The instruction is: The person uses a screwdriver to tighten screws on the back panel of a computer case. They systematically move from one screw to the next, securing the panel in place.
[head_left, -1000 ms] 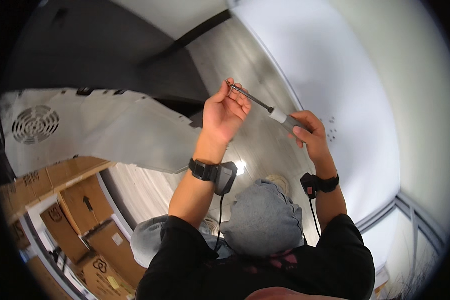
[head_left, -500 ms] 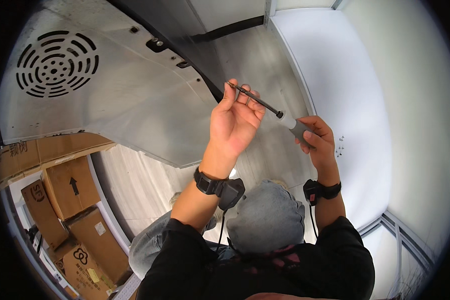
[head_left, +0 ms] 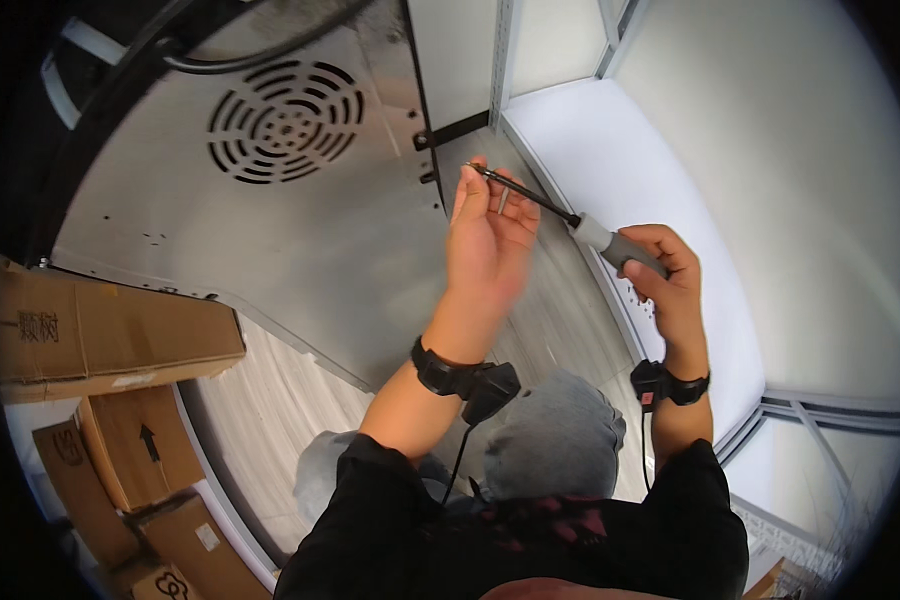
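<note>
My right hand (head_left: 670,275) is closed round the grey handle of a screwdriver (head_left: 594,231). Its dark shaft slants up and left toward my left hand (head_left: 492,235). There my thumb and forefinger pinch the screwdriver's tip, while the other fingers stay loosely curled behind the shaft. Whether a small screw sits on the tip is too small to tell. Left of my hands stands a large grey metal panel (head_left: 310,235) with a round vent of slots and a few small holes along its edge. Neither hand touches the panel.
Several small screws (head_left: 646,303) lie on a low white shelf (head_left: 610,140) beside my right hand. Cardboard boxes (head_left: 140,445) are stacked at the lower left. A dark cable (head_left: 260,62) crosses the panel's top. Pale wood-look flooring (head_left: 305,385) lies below.
The view has turned, so the vented panel and boxes sit differently in it. Both hands, with the screwdriver between them, appear slightly farther right; their hold is the same.
</note>
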The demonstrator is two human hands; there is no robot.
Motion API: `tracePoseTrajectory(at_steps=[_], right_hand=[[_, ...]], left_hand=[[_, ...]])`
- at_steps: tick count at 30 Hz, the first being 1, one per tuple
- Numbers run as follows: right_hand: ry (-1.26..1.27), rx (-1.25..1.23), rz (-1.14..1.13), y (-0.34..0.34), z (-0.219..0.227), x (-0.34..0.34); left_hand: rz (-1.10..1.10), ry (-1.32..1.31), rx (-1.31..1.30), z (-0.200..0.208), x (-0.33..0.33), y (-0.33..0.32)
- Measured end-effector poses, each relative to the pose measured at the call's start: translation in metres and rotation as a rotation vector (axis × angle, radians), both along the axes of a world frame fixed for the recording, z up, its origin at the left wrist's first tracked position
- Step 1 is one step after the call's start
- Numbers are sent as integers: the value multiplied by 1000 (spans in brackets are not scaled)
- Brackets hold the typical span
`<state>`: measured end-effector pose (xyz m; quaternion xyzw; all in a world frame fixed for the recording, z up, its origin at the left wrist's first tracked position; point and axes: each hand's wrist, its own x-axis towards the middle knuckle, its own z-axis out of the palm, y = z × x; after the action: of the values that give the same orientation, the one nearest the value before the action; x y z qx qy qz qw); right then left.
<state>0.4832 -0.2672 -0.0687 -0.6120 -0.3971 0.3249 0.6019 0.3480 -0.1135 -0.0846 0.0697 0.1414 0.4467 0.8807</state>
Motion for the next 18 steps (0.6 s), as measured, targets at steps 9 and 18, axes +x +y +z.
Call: tracePoseTrajectory(at_steps=[9, 18], right_hand=[[-157, -75, -104, -14, 117, -46], [-320, 191, -256, -20, 51, -103]], left_hand=[[13, 154, 304, 53, -24, 2], [-100, 270, 415, 49, -52, 23]])
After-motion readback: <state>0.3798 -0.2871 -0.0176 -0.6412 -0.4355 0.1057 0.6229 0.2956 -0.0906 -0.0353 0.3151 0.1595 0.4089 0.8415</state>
